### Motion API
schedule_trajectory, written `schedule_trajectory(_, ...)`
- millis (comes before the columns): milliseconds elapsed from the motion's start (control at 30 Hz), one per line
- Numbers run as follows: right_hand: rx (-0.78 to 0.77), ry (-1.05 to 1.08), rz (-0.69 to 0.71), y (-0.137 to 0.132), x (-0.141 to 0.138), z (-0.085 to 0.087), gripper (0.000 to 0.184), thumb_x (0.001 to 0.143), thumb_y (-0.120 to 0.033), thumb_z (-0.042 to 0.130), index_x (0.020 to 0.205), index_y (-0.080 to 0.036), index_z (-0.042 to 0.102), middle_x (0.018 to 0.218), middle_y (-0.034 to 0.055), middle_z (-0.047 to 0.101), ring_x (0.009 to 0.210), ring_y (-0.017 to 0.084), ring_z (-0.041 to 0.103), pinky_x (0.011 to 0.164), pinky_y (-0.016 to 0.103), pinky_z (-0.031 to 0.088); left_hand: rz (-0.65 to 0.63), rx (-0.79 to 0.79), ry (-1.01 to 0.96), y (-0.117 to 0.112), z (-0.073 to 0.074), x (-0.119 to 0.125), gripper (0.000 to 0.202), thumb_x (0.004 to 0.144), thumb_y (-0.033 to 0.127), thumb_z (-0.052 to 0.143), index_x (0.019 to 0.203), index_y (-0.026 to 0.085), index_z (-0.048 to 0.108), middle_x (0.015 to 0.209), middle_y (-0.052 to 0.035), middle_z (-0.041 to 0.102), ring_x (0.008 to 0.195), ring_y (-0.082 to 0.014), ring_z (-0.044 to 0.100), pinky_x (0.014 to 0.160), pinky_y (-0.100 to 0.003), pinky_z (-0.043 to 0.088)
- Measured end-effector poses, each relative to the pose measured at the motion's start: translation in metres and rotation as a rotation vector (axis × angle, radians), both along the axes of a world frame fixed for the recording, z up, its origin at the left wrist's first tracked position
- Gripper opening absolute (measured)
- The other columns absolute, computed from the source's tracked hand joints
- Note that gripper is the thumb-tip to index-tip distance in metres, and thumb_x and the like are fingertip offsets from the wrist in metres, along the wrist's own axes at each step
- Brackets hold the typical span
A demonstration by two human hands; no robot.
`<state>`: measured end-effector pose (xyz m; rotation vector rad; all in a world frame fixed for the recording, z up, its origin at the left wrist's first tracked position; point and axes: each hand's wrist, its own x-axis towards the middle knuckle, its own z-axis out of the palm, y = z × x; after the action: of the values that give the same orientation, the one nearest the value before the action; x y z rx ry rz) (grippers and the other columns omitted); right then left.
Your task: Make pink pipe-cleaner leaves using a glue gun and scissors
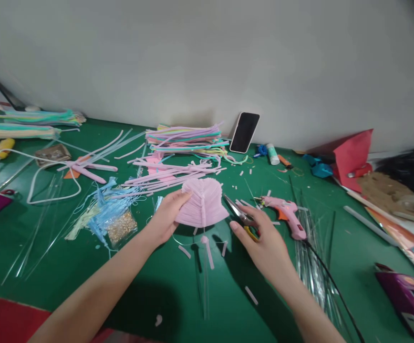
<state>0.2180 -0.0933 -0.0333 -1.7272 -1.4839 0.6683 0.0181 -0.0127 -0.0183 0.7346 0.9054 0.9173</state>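
My left hand (pixel 169 213) pinches the left edge of a pink leaf shape (pixel 203 202) made of pipe cleaners, with a ridge down its middle. It is held up above the green table. In my right hand (pixel 260 233) are scissors (pixel 241 214) with yellow-lined handles, their blades pointing up and left, close to the leaf's right edge but apart from it. Below the leaf lie short pink pipe cleaner offcuts (pixel 210 252). A pink glue gun (pixel 287 214) with an orange trigger rests just right of my right hand.
Bundled pipe cleaners (pixel 187 138) lie at the back, near a leaning phone (pixel 245 132). Blue tassels (pixel 108 205) and a bag of gold beads (pixel 121 228) are at left. Clear thin strips (pixel 312 247) and a black cord (pixel 330 281) lie at right, by a purple power strip (pixel 405 300).
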Motion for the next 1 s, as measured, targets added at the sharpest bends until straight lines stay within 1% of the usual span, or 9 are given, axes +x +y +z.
schedule_trajectory(100,-0.247,0.596,0.059,0.000,-0.027,0.010,0.047,0.068,-0.044,0.073,0.106,-0.019,0.061,0.105,0.0095,0.066,0.087,0.021,0.063,0.077,0.035,0.051,0.004,0.041,-0.046,-0.005,0.002,0.005,0.026,0.078,0.034,0.069,0.094,0.013,0.072,0.084,-0.0058,0.075,0.074,-0.0182,0.067,0.067,-0.025,0.047)
schedule_trajectory(267,-0.405,0.889,0.041,0.002,-0.046,0.010,0.024,0.061,-0.034,0.081,0.071,-0.015,0.069,0.065,0.0001,0.065,0.058,0.010,0.054,0.056,0.021,0.042,0.046,0.075,-0.089,-0.011,0.004,0.009,0.030,0.082,0.036,0.066,0.103,0.014,0.069,0.092,-0.0068,0.074,0.082,-0.0207,0.068,0.071,-0.028,0.049)
schedule_trajectory(433,-0.487,1.111,0.060,0.006,-0.040,0.011,0.028,0.061,-0.033,0.083,0.079,-0.017,0.071,0.076,0.0021,0.071,0.060,0.009,0.059,0.054,0.018,0.044,0.120,0.087,-0.146,-0.013,0.002,0.011,0.035,0.081,0.039,0.066,0.107,0.015,0.066,0.092,-0.0067,0.073,0.083,-0.0202,0.067,0.076,-0.030,0.051)
schedule_trajectory(500,-0.469,1.239,0.078,0.008,-0.033,0.013,0.029,0.065,-0.042,0.079,0.079,-0.017,0.071,0.078,0.0029,0.071,0.057,0.008,0.059,0.052,0.018,0.046,0.092,0.075,-0.130,-0.011,0.003,0.008,0.030,0.080,0.036,0.067,0.100,0.014,0.067,0.085,-0.0054,0.072,0.076,-0.0176,0.066,0.071,-0.027,0.051)
schedule_trajectory(600,-0.448,1.431,0.101,0.010,-0.016,0.015,0.051,0.068,-0.064,0.067,0.080,-0.015,0.073,0.075,0.0061,0.072,0.056,0.009,0.059,0.052,0.018,0.051,-0.007,0.037,-0.075,-0.006,0.005,-0.001,0.019,0.074,0.026,0.072,0.086,0.012,0.068,0.072,-0.0022,0.067,0.063,-0.0126,0.061,0.059,-0.023,0.052)
schedule_trajectory(667,-0.437,1.503,0.121,0.010,-0.006,0.015,0.052,0.068,-0.064,0.067,0.086,-0.015,0.073,0.074,0.0061,0.072,0.056,0.008,0.060,0.051,0.015,0.052,-0.075,0.017,-0.055,-0.002,0.008,-0.007,0.023,0.068,0.019,0.076,0.088,0.013,0.067,0.073,-0.0012,0.066,0.061,-0.0125,0.061,0.055,-0.024,0.054)
schedule_trajectory(767,-0.354,1.507,0.098,0.010,-0.003,0.012,0.032,0.063,-0.034,0.082,0.088,-0.016,0.073,0.072,0.0013,0.070,0.054,0.004,0.057,0.048,0.008,0.049,-0.145,-0.002,-0.025,-0.001,0.010,-0.008,0.039,0.065,0.015,0.078,0.101,0.019,0.064,0.087,-0.0013,0.066,0.068,-0.0145,0.064,0.054,-0.024,0.056)
schedule_trajectory(833,-0.296,1.471,0.067,0.010,-0.009,0.009,0.030,0.060,-0.021,0.084,0.087,-0.015,0.073,0.068,-0.0006,0.067,0.053,0.003,0.056,0.048,0.006,0.047,-0.154,-0.017,-0.007,-0.002,0.009,-0.005,0.042,0.066,0.018,0.079,0.104,0.020,0.061,0.092,-0.0024,0.065,0.069,-0.0144,0.064,0.052,-0.023,0.055)
schedule_trajectory(1000,-0.305,1.428,0.102,0.009,-0.022,0.004,0.020,0.063,-0.026,0.084,0.072,-0.014,0.071,0.053,-0.0042,0.057,0.047,0.002,0.051,0.043,0.007,0.044,-0.219,-0.052,-0.004,-0.008,0.006,-0.002,0.045,0.063,0.019,0.081,0.103,0.014,0.061,0.091,-0.0058,0.066,0.072,-0.0162,0.064,0.058,-0.025,0.055)
